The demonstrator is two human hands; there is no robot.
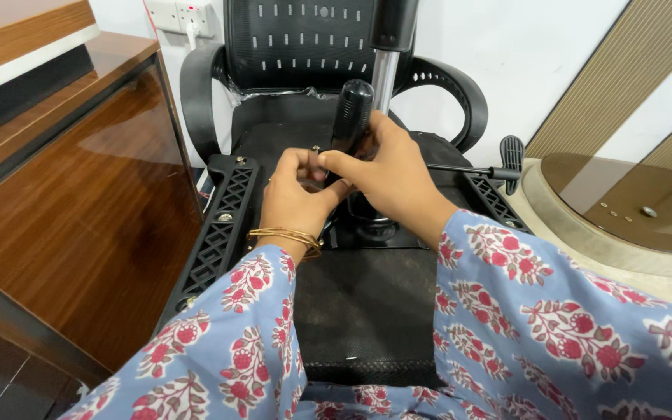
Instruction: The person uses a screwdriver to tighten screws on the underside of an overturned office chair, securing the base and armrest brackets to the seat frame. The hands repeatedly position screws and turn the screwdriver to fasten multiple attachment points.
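A black office chair lies overturned with its seat underside (pixel 367 303) facing up. From the middle of it a gas lift column (pixel 384 78) rises, chrome with a black upper sleeve. My right hand (pixel 389 175) grips a black cylindrical handle (pixel 351 113) standing beside the column. My left hand (pixel 295 190), with gold bangles at the wrist, has its fingers curled at the base of that handle, fingertips meeting the right thumb. Whatever small part it pinches is hidden. Both sleeves are blue with red flowers.
A dark wooden cabinet (pixel 79 210) stands close on the left. The chair's mesh backrest (pixel 297 39) and black armrests (pixel 445 85) are behind, against a white wall with sockets (pixel 180 15). A lever with paddle tip (pixel 507 159) sticks out right, beside a beige-rimmed brown round table (pixel 624 225).
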